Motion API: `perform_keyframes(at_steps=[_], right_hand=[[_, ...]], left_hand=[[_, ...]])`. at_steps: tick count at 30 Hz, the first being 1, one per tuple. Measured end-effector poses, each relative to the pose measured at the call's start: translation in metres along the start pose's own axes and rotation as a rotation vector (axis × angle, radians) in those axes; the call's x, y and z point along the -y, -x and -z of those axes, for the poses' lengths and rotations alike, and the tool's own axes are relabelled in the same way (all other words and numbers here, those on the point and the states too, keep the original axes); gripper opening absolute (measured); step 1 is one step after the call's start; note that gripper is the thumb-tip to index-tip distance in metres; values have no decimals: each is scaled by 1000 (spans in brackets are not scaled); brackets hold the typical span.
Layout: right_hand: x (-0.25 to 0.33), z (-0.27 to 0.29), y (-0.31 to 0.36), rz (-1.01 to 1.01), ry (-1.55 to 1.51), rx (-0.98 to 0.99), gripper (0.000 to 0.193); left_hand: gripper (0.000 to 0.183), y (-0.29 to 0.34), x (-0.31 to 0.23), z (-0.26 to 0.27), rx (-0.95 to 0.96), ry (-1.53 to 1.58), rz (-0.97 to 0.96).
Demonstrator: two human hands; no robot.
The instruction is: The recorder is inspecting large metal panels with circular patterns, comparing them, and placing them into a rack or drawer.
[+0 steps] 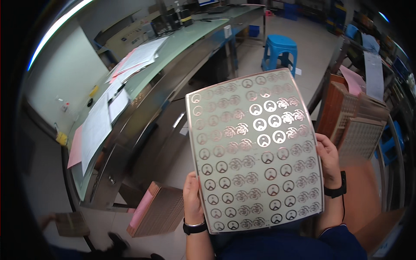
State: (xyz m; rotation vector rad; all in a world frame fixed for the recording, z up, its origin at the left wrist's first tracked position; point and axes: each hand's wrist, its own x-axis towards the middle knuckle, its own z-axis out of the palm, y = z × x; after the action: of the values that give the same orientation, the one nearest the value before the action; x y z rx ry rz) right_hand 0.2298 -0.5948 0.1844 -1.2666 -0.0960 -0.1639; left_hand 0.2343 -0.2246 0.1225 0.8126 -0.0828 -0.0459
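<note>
A large pale grey-green panel (225, 156), patterned with rows of shiny copper-coloured rings and swirl shapes, is held up before me, tilted. It looks like a printed circuit board panel. My left hand (193, 198) is closed on its lower left edge, and my right hand (328, 159) grips the right edge around mid-height. Most of the fingers pass behind the panel and are hidden. Light glares off the pattern at the upper right. Dark bands circle both wrists.
At left runs a long glass-topped bench (173, 52) bearing paper sheets (96, 132). A blue stool (281, 50) stands beyond the panel. Stacked panels (158, 210) rest low at left, with more stacks (346, 108) at right. Another person's hand (47, 220) shows at lower left near a dark panel.
</note>
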Motion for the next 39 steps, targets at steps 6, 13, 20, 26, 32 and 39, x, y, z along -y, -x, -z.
perform_keyframes(at_steps=[6,13,20,26,32,39], right_hand=[[1,0,-2,172,80,-18,31],[-34,26,-32,396,-172,164,10],[-52,-2,-12,235,-113,-194,21],[-49,7,-13,174,-59,-194,28],[-48,-2,-12,119,-172,-269,38],[-48,11,27,120,105,34,56]], left_hand=[[8,-9,-24,-26,-92,-129,-170],[9,-25,-15,-19,92,-314,-406],[23,-14,9,-33,-201,-114,-82],[25,-14,10,-36,-121,139,-20],[25,-11,17,-46,-114,122,44],[16,-18,22,-30,-138,162,-104]])
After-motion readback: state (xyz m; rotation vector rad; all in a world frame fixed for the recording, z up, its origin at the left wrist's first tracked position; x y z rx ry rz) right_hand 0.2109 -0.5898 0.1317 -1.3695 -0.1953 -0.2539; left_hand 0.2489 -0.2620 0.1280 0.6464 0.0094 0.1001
